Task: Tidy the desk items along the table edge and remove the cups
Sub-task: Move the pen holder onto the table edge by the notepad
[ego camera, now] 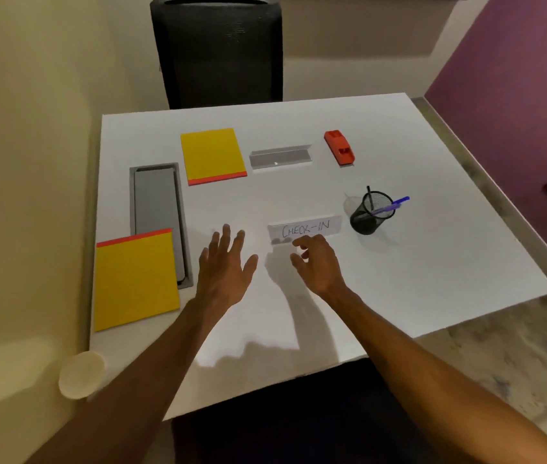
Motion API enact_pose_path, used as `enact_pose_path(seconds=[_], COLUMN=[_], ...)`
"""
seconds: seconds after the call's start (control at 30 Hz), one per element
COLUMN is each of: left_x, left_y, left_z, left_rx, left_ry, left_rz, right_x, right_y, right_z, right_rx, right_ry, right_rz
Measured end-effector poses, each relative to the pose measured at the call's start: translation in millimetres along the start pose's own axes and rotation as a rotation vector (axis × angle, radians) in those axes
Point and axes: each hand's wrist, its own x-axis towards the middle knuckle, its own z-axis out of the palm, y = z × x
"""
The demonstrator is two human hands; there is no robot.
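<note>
On the white table a clear sign reading "CHECK-IN" stands near the middle. My right hand hovers just in front of it, fingers loosely curled and empty, the fingertips close to the sign's lower left corner. My left hand is spread flat and open to the left of the sign, holding nothing. A black mesh pen cup with a purple pen stands right of the sign. One yellow notepad lies at the near left edge, another yellow notepad farther back. A pale paper cup sits low beside the table's near left corner.
A second clear sign holder and a red stapler lie toward the far side. A grey cable tray is set into the table's left side. A black mesh chair stands behind the far edge. Purple wall at right.
</note>
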Motion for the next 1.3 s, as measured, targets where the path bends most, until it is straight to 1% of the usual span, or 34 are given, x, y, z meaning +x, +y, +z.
enact_pose_path(seconds=[0.13, 0.23, 0.3, 0.43, 0.53, 0.63, 0.77, 0.9, 1.03, 1.13, 1.2, 1.3], left_x=[7, 16, 26, 49, 62, 69, 74, 75, 76, 76, 76, 77], left_y=[37, 64, 80, 111, 129, 136, 129, 120, 116, 115, 115, 115], left_z=[28, 51, 67, 109, 146, 179, 208, 224, 232, 234, 234, 232], left_rx=[-0.007, 0.024, 0.046, 0.08, 0.075, 0.123, 0.2, 0.293, 0.319, 0.314, 0.313, 0.313], left_ry=[-0.051, -0.098, -0.093, -0.119, -0.129, -0.097, -0.081, -0.036, 0.013, 0.022, 0.019, 0.011], left_rz=[0.101, 0.18, 0.219, 0.184, 0.159, 0.157, 0.212, 0.244, 0.244, 0.248, 0.255, 0.261], right_x=[4, 13, 23, 43, 56, 74, 100, 120, 132, 136, 139, 142], right_y=[43, 77, 98, 138, 166, 188, 206, 217, 217, 213, 211, 212], right_z=[-28, -40, -43, -42, -37, -35, -33, -31, -27, -26, -27, -30], right_rx=[0.078, 0.165, 0.203, 0.297, 0.38, 0.392, 0.458, 0.548, 0.515, 0.403, 0.318, 0.263], right_ry=[0.084, 0.116, 0.133, 0.199, 0.271, 0.319, 0.363, 0.403, 0.462, 0.526, 0.538, 0.539], right_rz=[0.132, 0.231, 0.296, 0.388, 0.4, 0.43, 0.448, 0.424, 0.404, 0.401, 0.412, 0.433])
